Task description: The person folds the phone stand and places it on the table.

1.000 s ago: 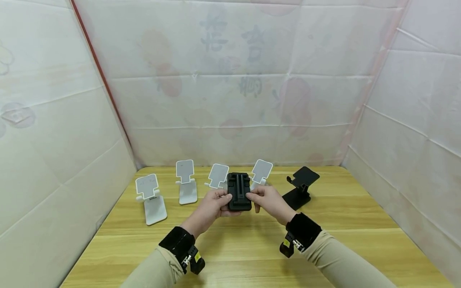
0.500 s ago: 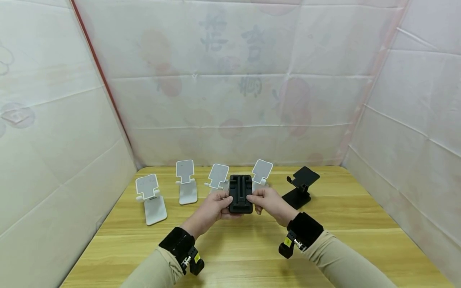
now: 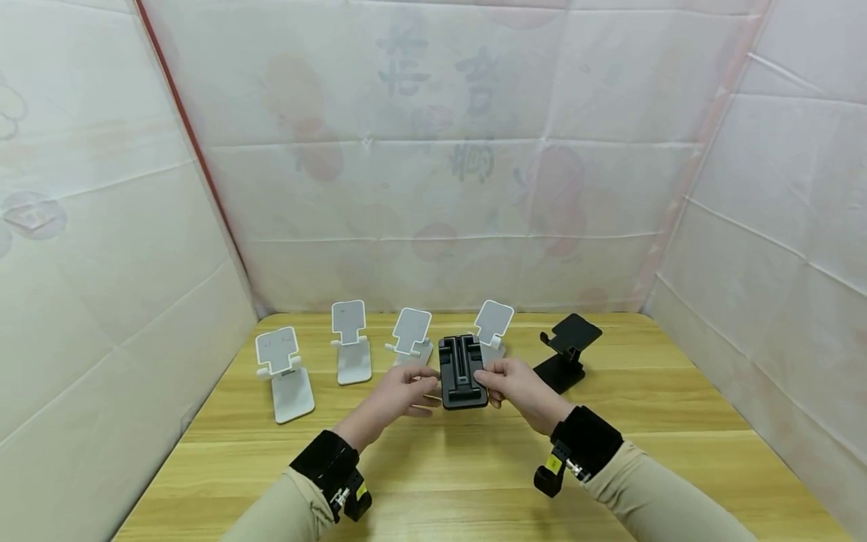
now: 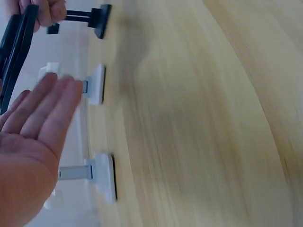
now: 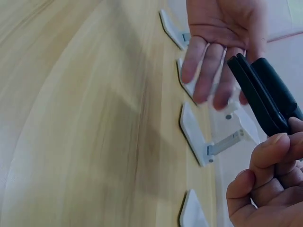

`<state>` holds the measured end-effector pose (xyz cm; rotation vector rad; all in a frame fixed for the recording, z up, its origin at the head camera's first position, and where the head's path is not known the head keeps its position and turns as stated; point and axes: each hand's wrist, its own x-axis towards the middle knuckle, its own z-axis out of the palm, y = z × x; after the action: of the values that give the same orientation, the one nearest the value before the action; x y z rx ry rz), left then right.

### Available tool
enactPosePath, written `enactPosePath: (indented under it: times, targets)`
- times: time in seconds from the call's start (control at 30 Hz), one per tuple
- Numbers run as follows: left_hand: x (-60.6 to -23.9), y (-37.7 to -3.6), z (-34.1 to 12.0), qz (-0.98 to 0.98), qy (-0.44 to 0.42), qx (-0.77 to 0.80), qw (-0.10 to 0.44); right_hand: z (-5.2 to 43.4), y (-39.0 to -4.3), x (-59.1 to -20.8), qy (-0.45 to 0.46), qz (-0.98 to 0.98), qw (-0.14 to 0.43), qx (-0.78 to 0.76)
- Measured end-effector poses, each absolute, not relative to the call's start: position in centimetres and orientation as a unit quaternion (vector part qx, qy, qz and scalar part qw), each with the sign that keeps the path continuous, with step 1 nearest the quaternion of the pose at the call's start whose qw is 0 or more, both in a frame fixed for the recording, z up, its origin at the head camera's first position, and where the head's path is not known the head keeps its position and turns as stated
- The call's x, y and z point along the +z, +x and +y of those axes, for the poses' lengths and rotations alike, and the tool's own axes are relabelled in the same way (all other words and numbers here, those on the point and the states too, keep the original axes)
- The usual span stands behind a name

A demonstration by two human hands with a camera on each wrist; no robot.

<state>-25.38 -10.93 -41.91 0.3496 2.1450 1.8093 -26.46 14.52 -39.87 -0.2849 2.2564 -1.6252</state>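
A folded black phone stand point(image 3: 463, 373) is held up over the middle of the table, its ribbed, grooved side showing in the head view. My right hand point(image 3: 518, 388) pinches it by its right edge, thumb on the face. Beside its left edge is my left hand point(image 3: 400, 399), fingers extended and loosely spread. In the left wrist view the left palm point(image 4: 33, 137) lies flat and open, with the folded stand point(image 4: 16, 54) just beyond it. The right wrist view shows the stand point(image 5: 265, 94) edge-on, with the right fingers point(image 5: 270, 161) bent at its end.
White phone stands point(image 3: 293, 395), point(image 3: 354, 361), point(image 3: 411, 331), point(image 3: 494, 322) stand unfolded in a row along the back of the wooden table point(image 3: 433, 482). At the right end stands an unfolded black phone stand point(image 3: 569, 350). White cloth walls point(image 3: 433, 188) enclose the back and sides.
The left hand has let go of the folded black stand and straightened its fingers. Held by the right hand, the stand has shifted slightly right and toward me.
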Motion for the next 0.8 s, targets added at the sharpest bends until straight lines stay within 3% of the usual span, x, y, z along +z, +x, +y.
enactPosePath:
  times: [0.23, 0.47, 0.8]
  targets:
    - [-43.1, -24.6, -12.7, 0.907, 0.19, 0.373, 0.052, 16.9, -25.9, -40.3, -0.09, 0.814, 0.163, -0.551]
    - [-44.3, -23.4, -14.9, 0.958, 0.168, 0.22, 0.075, 19.1, -25.0, -40.9, -0.066, 0.825, 0.171, -0.535]
    - [-45.3, -23.2, -17.1, 0.973, 0.133, 0.164, 0.093, 21.7, -23.8, -41.8, -0.023, 0.837, 0.216, -0.502]
